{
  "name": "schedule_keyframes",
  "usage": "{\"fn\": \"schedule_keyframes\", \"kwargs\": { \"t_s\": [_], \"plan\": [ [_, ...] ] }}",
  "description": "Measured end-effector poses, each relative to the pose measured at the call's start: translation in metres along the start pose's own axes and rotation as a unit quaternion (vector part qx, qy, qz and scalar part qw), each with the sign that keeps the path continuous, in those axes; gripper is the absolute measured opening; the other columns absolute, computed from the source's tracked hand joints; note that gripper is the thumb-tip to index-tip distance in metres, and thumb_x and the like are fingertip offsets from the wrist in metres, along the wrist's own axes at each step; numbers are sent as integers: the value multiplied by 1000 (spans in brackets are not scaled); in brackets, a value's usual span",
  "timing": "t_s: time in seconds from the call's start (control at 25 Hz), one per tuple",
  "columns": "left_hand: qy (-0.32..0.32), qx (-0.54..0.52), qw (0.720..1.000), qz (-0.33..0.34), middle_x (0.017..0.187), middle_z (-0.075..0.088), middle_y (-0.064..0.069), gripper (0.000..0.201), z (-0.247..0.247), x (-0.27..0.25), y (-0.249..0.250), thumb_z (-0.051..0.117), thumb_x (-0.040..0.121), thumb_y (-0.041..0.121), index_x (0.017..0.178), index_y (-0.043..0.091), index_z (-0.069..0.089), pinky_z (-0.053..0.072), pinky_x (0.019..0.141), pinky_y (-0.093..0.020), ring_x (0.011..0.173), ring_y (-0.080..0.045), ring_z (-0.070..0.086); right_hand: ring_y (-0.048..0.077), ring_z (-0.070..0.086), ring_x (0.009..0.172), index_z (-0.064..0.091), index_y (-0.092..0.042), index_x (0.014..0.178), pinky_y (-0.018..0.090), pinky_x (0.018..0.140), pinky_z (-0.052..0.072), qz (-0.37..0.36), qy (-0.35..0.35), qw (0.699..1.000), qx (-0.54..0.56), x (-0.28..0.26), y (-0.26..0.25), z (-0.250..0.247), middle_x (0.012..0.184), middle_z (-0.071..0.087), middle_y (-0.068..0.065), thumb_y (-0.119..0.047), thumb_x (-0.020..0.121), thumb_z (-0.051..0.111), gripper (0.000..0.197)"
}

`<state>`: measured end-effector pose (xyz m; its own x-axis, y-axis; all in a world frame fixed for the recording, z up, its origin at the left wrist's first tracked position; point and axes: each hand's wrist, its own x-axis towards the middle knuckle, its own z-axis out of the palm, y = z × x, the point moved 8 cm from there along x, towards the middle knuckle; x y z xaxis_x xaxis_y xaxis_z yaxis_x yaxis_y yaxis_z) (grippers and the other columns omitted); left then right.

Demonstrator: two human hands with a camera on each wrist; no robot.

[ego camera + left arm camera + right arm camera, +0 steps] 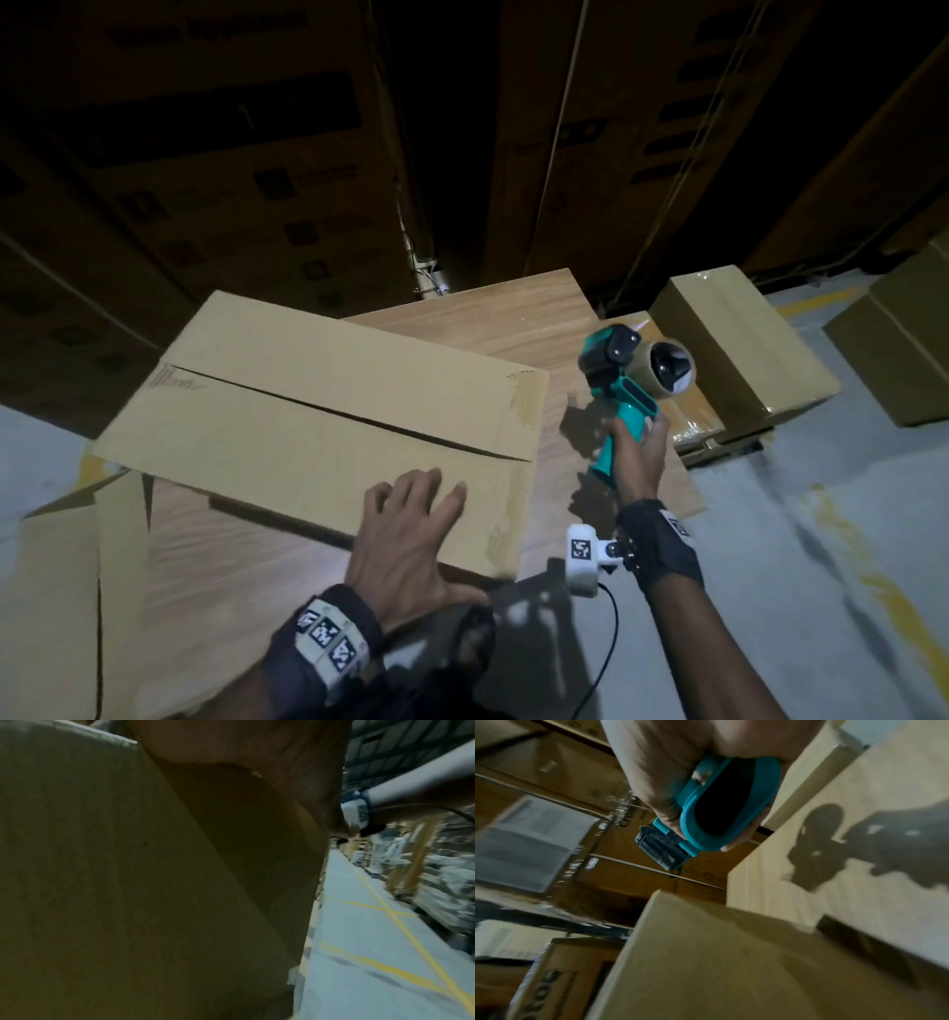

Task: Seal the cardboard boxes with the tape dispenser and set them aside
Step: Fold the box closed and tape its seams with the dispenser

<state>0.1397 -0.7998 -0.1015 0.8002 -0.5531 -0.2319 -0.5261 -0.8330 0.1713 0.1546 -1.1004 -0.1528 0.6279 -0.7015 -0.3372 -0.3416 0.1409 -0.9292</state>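
Cardboard, plain and tan, makes up the large box (328, 421) lying on the wood-grain desk (513, 318), toward its left edge and overhanging it. Its two top flaps meet along a seam that looks untaped, gaping slightly at the right end. The left hand (411, 545) lies flat on the near flap close to the box's near right corner, fingers spread and straight, thumb along the box's near edge. The right hand (637, 452) is curled round the teal handle of the tape dispenser (624, 383), holding it up in the air above the desk's right edge, apart from the box, with the brown tape roll facing away from the person. Beyond the desk's right edge sit smaller cardboard boxes (744, 349), one with glossy tape along its top. Another open box (61, 591) stands by the desk's left near corner. Tall stacked cartons (205, 154) rise behind the desk.
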Motion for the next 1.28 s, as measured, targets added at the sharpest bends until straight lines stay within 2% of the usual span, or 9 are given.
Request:
{"fn": "schedule_keyframes", "kwargs": {
  "t_s": [0.12, 0.28, 0.4, 0.48, 0.56, 0.68, 0.84, 1.08, 1.28],
  "plan": [
    [-17, 8, 998, 64, 143, 52, -19, 120, 10, 10, 41, 38, 60, 105, 145, 21, 50, 42, 97, -56, 127, -33, 46, 26, 65, 103, 40, -44, 135, 49, 84, 59, -60, -51, 997, 4, -14, -50, 15, 114, 58, -2, -20, 91, 69, 58],
    [-29, -4, 993, 113, 168, 14, -12, 120, 11, 20, 65, 41, 64, 99, 159, 31, 16, 16, 117, -54, 153, -29, 15, 19, 66, 93, 41, -48, 132, 40, 72, 61, -120, -134, 983, -28, -45, -104, 26, 109, 59, -7, -16, 95, 67, 55],
    [37, -172, 973, 151, 163, 29, 4, 94, -10, 18, 57, 57, 76, 85, 154, 36, 34, 20, 120, -45, 150, -17, 24, 6, 63, 91, 43, -51, 130, 31, 73, 55, -169, -183, 966, -69, -77, -133, 32, 103, 59, -19, -21, 94, 70, 54],
    [28, -400, 907, 130, 150, 49, 9, 66, -27, 16, 31, 69, 89, 61, 145, 32, 50, 35, 117, -36, 140, -9, 44, 7, 63, 96, 44, -58, 128, 37, 81, 56, -176, -212, 956, -98, -97, -141, 40, 103, 59, -24, -27, 92, 74, 56],
    [33, -592, 805, 27, 130, 68, -1, 38, -45, 17, -17, 69, 97, 40, 132, 27, 63, 51, 106, -38, 120, -21, 64, 11, 61, 105, 43, -64, 127, 44, 87, 56, -190, -242, 943, -125, -121, -146, 52, 107, 58, -30, -30, 91, 75, 59],
    [85, -724, 675, -110, 117, 74, -13, 38, -83, 9, -96, 51, 102, 41, 125, 15, 68, 54, 93, -41, 106, -32, 69, 0, 62, 100, 41, -61, 130, 37, 77, 58, -258, -275, 909, -180, -161, -155, 78, 109, 53, -45, -29, 90, 75, 61],
    [96, -782, 595, -158, 121, 74, -12, 65, -127, -15, -165, 33, 102, 61, 129, 12, 65, 57, 94, -32, 110, -22, 72, -2, 63, 91, 37, -56, 137, 26, 68, 60, -371, -244, 851, -281, -204, -153, 117, 109, 57, -37, -42, 90, 73, 61],
    [76, -805, 560, -179, 107, 78, -7, 69, -128, -35, -198, 36, 98, 69, 120, 11, 68, 53, 98, -34, 98, -16, 74, -2, 53, 80, 42, -42, 144, 11, 65, 45, -456, -191, 786, -372, -243, -153, 176, 115, 51, -29, -36, 87, 78, 68],
    [70, -876, 418, -229, 103, 74, -20, 33, -97, -35, -224, 68, 96, 37, 87, 8, 78, 63, 78, -35, 78, -22, 76, -1, 52, 77, 42, -43, 145, 8, 64, 40, -462, -190, 776, -385, -253, -156, 195, 113, 52, -28, -34, 86, 79, 71]
  ]
}}
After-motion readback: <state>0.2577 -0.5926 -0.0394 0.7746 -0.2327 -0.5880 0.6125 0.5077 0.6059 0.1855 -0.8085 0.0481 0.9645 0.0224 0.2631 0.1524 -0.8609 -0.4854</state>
